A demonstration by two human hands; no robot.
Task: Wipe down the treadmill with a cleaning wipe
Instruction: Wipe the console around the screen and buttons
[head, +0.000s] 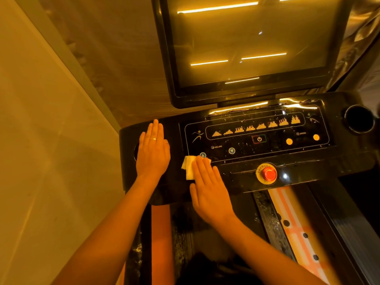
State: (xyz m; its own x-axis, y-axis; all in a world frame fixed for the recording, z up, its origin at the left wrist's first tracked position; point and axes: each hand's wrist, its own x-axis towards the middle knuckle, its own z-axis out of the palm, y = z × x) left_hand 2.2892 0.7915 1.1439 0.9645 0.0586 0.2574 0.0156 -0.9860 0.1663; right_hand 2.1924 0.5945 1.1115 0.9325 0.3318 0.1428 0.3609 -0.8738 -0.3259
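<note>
1. Right hand (207, 192), fingers straight and together, presses the wipe (190, 167) flat near the console (246, 182) front-left corner.
2. Left hand (153, 150) (ringed), fingers flat and together, rests at the console's left edge.

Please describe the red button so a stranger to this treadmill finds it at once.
Find the black console below the dark screen. On its near edge, right of the right hand pressing the wipe, sits a raised red button in a yellow ring; other controls are flat.

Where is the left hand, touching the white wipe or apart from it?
Apart. The head view shows dark console surface between the left hand and the wipe under the right hand.
</note>
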